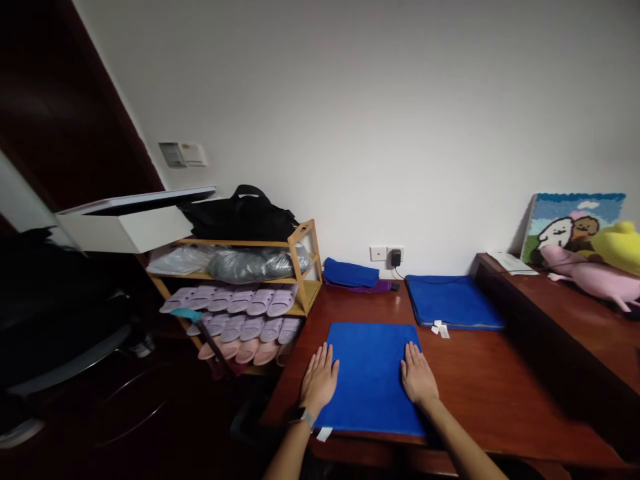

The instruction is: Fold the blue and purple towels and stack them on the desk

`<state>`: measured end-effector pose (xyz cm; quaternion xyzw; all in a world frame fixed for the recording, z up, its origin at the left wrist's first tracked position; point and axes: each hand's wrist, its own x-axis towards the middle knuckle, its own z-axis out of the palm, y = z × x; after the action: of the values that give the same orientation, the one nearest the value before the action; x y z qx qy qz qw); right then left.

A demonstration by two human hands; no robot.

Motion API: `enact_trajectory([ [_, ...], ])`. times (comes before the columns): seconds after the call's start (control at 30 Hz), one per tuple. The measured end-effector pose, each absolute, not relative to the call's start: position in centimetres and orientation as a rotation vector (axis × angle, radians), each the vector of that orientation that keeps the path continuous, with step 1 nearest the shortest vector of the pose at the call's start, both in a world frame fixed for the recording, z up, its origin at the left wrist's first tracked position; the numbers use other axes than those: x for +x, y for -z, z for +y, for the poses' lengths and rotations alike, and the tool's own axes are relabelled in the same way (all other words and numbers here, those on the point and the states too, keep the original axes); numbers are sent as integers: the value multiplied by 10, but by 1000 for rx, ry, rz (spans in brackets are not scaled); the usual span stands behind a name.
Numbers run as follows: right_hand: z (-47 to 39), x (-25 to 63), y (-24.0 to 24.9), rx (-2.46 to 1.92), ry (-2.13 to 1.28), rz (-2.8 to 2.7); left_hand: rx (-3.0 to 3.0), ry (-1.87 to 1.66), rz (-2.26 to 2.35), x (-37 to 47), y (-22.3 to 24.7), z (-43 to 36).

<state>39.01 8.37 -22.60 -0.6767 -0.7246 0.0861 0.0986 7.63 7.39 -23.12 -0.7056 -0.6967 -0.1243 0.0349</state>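
Observation:
A flat blue cloth (370, 383) lies squared on the reddish-brown table, with a white tag at its lower left corner. On its left edge rests my left hand (320, 379), palm down, fingers stretched out, a watch on the wrist. My right hand (418, 375) lies flat on the right edge, fingers extended. Neither hand grips anything. Further back to the right is a stack of folded blue cloth (455, 300) with white tags at its front edge.
Folded blue and purple cloths (351, 273) lie by the wall, near a plugged-in black adapter (395, 257). Left stands a wooden rack (306, 267) with slippers and a black bag (243, 217). A raised ledge (565, 300) at right bears plush toys and a picture.

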Motion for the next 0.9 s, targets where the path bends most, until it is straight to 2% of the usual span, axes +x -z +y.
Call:
enact_trajectory([
  [0.4,150,386,205,-2002,-215,-2190,-2182,438,-2110,80,233,72],
  [0.7,165,380,225,-1976,-200,-2185,-2166,378,-2112,76,233,71],
  [0.9,167,379,225,-1969,-206,-2159,-2360,408,-1954,147,209,104],
])
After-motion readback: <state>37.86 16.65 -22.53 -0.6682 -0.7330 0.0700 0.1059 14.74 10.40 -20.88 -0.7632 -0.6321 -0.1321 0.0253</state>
